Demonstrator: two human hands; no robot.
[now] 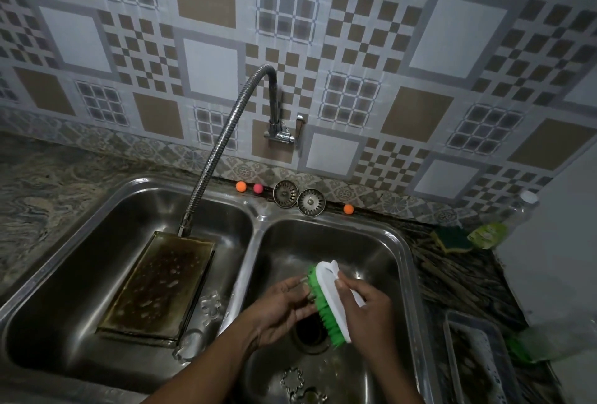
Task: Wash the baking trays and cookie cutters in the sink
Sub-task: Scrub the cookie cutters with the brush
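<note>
Over the right sink bowl (381,242), my right hand (365,310) grips a white scrubbing brush (332,293) with green bristles. The bristles press against a small metal cookie cutter (307,287), mostly hidden, held in my left hand (277,306). A dirty, soapy baking tray (161,284) lies tilted in the left bowl (80,258) under the flexible tap hose (213,148). Flower-shaped cutters lie beside the tray (210,303) and on the right bowl's floor (292,377). Another cutter (189,344) rests at the tray's near corner.
Two sink strainers (298,197) and small coloured balls (240,186) sit on the back ledge. A green and yellow sponge (450,238) and a plastic bottle (504,226) stand on the right counter, with a clear tray (475,361) nearer. The open drain (310,332) is below my hands.
</note>
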